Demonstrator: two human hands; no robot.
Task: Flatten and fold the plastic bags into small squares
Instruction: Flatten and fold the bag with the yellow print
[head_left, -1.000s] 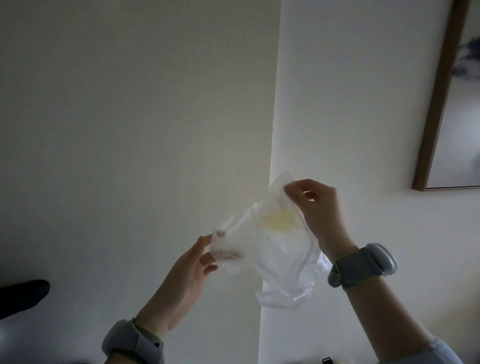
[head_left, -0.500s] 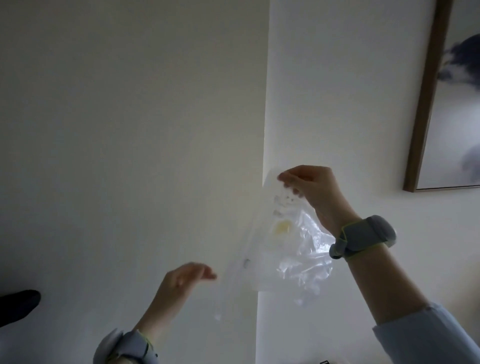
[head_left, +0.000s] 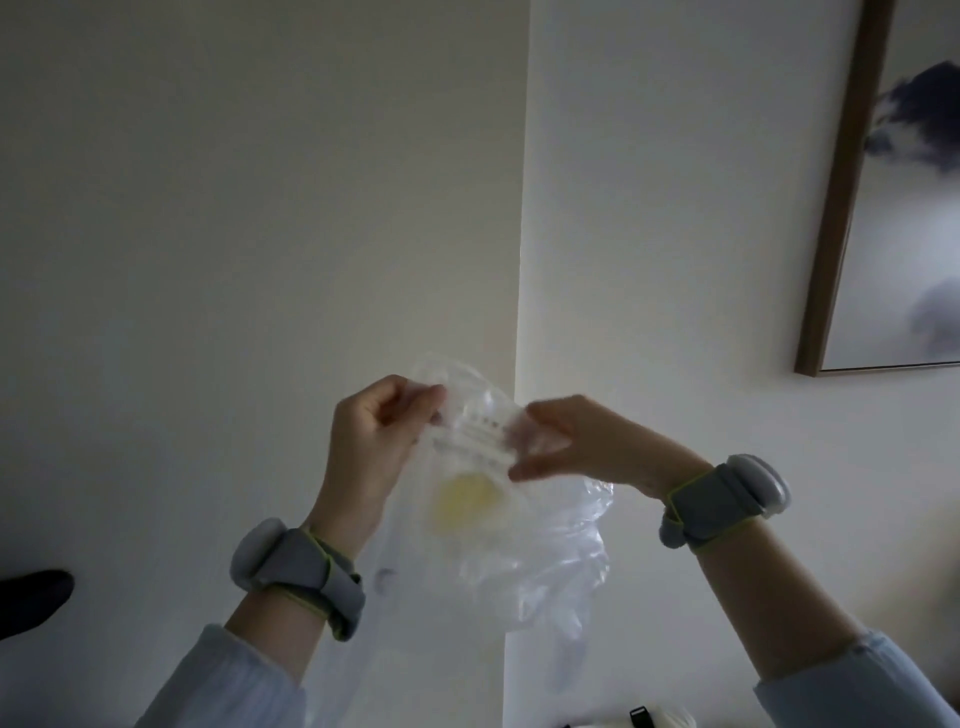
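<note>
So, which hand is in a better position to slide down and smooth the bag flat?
Probably the right hand. Both hands pinch the plastic bag at its top, but the loose, crumpled part hangs below the right one, while the left hand pinches the upper corner firmly.

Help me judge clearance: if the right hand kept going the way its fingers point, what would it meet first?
The right hand points left across the clear plastic bag that it pinches. Beyond the bag, the left hand probably comes first, though depth is unclear.
</note>
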